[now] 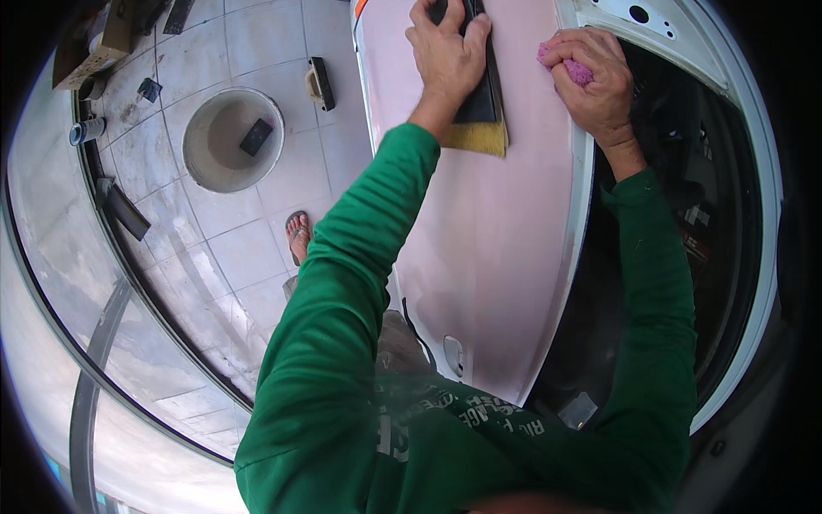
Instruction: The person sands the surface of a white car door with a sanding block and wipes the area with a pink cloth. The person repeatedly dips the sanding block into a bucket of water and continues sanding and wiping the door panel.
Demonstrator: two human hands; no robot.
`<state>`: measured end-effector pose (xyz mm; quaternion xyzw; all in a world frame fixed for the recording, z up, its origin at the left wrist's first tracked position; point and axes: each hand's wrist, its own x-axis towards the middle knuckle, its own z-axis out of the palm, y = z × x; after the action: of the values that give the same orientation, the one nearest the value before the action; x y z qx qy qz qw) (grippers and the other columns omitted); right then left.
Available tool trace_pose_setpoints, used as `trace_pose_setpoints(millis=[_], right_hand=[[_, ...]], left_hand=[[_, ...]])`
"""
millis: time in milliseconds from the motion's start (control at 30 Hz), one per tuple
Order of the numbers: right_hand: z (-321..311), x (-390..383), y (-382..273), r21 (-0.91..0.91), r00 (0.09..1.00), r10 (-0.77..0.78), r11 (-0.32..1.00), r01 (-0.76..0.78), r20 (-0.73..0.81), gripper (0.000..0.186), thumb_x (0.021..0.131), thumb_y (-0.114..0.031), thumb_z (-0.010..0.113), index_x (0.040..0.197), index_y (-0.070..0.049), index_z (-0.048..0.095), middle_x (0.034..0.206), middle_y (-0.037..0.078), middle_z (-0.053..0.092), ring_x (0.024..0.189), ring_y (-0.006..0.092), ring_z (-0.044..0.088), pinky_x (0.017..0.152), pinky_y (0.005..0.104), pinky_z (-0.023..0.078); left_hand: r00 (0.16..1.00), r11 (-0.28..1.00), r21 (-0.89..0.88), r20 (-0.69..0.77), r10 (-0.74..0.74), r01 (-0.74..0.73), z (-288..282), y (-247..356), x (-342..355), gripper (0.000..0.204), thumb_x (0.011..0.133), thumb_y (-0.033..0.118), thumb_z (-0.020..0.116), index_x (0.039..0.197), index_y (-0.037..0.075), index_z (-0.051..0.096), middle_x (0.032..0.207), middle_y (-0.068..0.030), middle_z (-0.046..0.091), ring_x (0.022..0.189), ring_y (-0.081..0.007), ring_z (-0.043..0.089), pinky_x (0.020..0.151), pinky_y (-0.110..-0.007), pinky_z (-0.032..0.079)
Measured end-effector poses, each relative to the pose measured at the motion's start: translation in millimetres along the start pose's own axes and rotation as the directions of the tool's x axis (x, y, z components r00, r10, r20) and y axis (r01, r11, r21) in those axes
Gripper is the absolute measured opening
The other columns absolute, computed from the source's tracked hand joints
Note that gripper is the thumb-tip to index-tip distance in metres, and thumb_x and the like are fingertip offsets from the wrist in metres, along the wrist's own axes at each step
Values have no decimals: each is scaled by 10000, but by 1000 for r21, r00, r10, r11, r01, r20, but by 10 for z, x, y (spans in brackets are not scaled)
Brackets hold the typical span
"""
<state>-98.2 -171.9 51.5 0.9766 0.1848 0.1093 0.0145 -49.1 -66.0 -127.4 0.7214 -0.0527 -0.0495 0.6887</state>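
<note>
A pale pink car door panel (488, 240) lies below my arms. My left hand (447, 60) is closed round a long black sanding block (481, 101), which rests on the upper part of the panel. A strip of yellowish sandpaper (473, 139) sticks out from under the block's near end. To the right, my right hand (601, 86) is squeezing a pink sponge (577, 74), held over the panel's edge by the window opening. The fingers cover much of both the block and the sponge.
On the tiled floor at left stands a round bucket (190, 154) with a dark block (256, 137) in it. Near it lie a handled float (322, 84), a dark flat piece (127, 211), a can (87, 130) and a cardboard box (110, 41). The dark window opening (668, 180) is at right.
</note>
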Motion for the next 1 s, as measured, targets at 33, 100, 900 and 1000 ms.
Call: trace_pose_setpoints(millis=[33, 100, 900, 1000], right_hand=[[41, 165, -47, -2, 998, -62, 998, 62, -17, 95, 797, -26, 787, 822, -78, 711, 917, 34, 728, 948, 252, 684, 909, 386, 531], [59, 253, -64, 43, 999, -28, 999, 30, -36, 61, 761, -63, 743, 786, -97, 699, 878, 82, 701, 888, 307, 650, 884, 420, 495], [-950, -2903, -2243, 25, 975, 196, 981, -195, -105, 295, 868, -257, 831, 713, -80, 653, 719, 79, 654, 708, 280, 621, 688, 388, 511], [-965, -2845, -2310, -2, 957, 120, 992, -125, -264, 360, 839, -210, 824, 623, -69, 574, 652, 126, 588, 631, 355, 556, 614, 456, 459]], left_hand=[[987, 989, 101, -113, 117, -106, -79, -78, 477, 562, 1023, 391, 514, 1406, -8, 611, 1404, -374, 536, 1324, -510, 474, 1113, -563, 359], [980, 986, 91, -130, 149, -138, -151, -84, 275, 576, 1020, 385, 523, 1440, -5, 580, 1411, -370, 533, 1334, -507, 470, 1132, -558, 347], [974, 1000, -12, 224, 0, 3, -1178, 489, -6127, 579, 975, 257, 661, 1503, 40, 565, 1570, -239, 390, 1436, -394, 363, 1197, -468, 297], [985, 1000, -21, 173, 15, -12, -1137, 445, -6179, 568, 972, 276, 661, 1487, 50, 583, 1554, -233, 387, 1425, -395, 360, 1181, -469, 306]])
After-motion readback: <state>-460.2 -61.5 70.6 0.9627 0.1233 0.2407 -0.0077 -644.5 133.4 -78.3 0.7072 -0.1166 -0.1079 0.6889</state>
